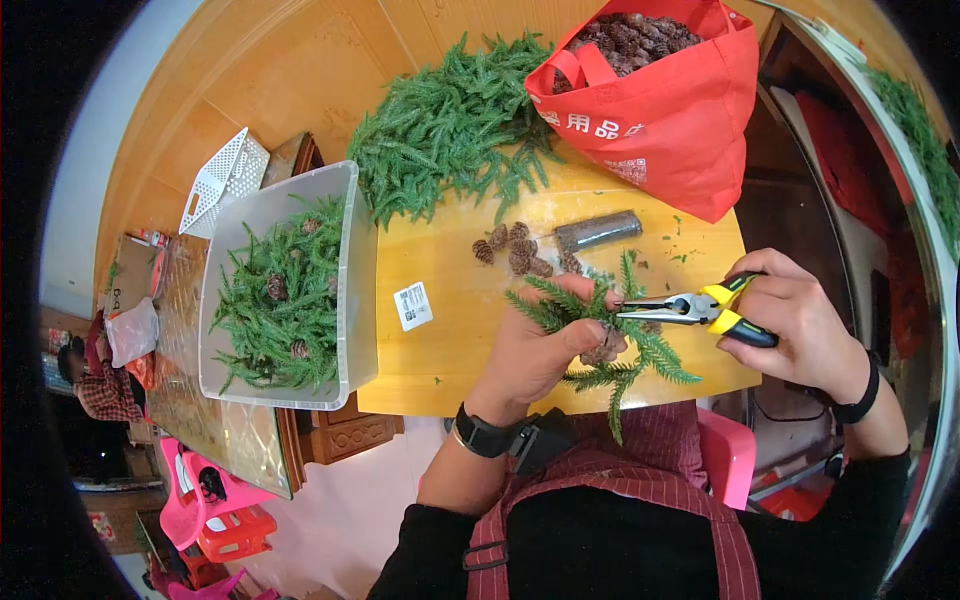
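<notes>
My left hand [545, 345] is closed round an artificial pine sprig [655, 352] with a pine cone [603, 350] at its centre, held over the near edge of the yellow table [440, 350]. In my right hand [795, 315] are needle-nose pliers [690, 308] with yellow and black handles. Their jaws reach to the middle of the sprig, just above the cone; what they grip there is too small to make out. Beyond my left hand lie several loose pine cones [519, 250] and a dark roll of wire [598, 231].
A clear plastic bin [362, 300] at the left holds sprigs with cones. Green sprigs [440, 130] are heaped at the back, beside a red bag [660, 120] of pine cones. A white label [412, 306] lies on the table. Far left, another person [108, 393] is near a glass-topped table.
</notes>
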Available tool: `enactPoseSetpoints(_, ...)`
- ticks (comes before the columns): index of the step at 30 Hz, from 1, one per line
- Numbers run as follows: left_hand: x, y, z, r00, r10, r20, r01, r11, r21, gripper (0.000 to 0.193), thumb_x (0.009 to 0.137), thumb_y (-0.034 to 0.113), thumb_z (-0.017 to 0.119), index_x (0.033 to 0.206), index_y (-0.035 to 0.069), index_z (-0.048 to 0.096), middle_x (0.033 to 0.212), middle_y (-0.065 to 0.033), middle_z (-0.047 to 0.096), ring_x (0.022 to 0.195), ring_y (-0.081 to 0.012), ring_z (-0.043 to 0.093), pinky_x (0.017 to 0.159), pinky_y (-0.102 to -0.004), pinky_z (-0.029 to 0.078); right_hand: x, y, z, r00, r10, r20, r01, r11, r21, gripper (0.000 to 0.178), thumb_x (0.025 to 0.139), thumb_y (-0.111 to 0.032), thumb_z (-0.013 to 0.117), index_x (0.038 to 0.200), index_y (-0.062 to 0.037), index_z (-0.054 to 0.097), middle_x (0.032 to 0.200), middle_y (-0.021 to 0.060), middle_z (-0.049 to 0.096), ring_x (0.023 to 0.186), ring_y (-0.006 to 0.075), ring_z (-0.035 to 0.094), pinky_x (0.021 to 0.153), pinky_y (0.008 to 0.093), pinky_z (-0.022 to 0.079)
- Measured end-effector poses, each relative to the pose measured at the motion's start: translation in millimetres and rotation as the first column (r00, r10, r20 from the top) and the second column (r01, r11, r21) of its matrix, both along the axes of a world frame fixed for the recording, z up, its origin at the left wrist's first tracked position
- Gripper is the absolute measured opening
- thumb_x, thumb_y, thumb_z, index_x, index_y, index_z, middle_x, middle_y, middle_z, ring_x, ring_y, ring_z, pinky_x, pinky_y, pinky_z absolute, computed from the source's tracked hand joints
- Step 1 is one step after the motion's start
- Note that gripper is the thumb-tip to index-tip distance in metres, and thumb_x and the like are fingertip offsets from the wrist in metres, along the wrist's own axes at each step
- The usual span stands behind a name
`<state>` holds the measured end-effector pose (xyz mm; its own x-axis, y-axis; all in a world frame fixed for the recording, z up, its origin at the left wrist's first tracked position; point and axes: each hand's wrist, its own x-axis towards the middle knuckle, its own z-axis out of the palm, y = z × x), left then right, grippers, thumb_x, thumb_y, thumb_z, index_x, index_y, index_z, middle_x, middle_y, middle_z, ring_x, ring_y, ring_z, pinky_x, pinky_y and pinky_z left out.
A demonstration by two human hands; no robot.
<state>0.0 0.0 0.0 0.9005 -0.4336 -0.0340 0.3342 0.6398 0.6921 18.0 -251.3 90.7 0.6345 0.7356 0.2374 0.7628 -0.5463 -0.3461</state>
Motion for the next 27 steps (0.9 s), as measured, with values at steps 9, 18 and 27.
enactPoseSetpoints(9, -1.7, -6.3, 7.3, 0.968, 0.17, 0.186, -0.208, 0.955, 0.209, 0.031, 0.072, 0.007, 0.069, 0.097, 0.0, 0.051, 0.09, -0.0079, 0.056, 0.081, -0.0158, 0.059, 0.067, -0.0268, 0.05, -8.5, 4.3, 0.7, 0.995, -0.066, 0.072, 0.067, 0.998, -0.015, 0.019, 0.062, -0.013, 0.07, 0.067, -0.0025, 0.055, 0.066, 0.0109, 0.056, 0.073, 0.03, 0.056, 0.064, 0.0353, 0.048)
enactPoseSetpoints(18, -1.2, -7.9, 11.4, 0.84, 0.291, 0.458, -0.447, 0.85, 0.278, 0.025, 0.067, -0.001, 0.071, 0.089, 0.002, 0.059, 0.083, -0.0015, 0.057, 0.074, -0.0084, 0.053, 0.067, -0.0214, 0.043, -6.6, 6.7, -1.7, 0.997, -0.078, 0.022, 0.077, 0.997, 0.032, 0.019, 0.064, -0.013, 0.069, 0.064, -0.0022, 0.053, 0.063, 0.0133, 0.054, 0.07, 0.0315, 0.055, 0.067, 0.0369, 0.048)
enactPoseSetpoints(27, -4.2, -9.0, 7.8, 0.922, 0.238, 0.304, -0.323, 0.907, 0.269, 0.029, 0.072, 0.007, 0.069, 0.094, -0.001, 0.051, 0.085, -0.0062, 0.055, 0.076, -0.0144, 0.058, 0.061, -0.024, 0.049, -9.2, 4.9, -1.6, 0.966, -0.085, -0.245, 0.107, 0.991, 0.078, 0.025, 0.066, -0.019, 0.068, 0.06, -0.0008, 0.051, 0.057, 0.0145, 0.049, 0.066, 0.0332, 0.054, 0.059, 0.0371, 0.045)
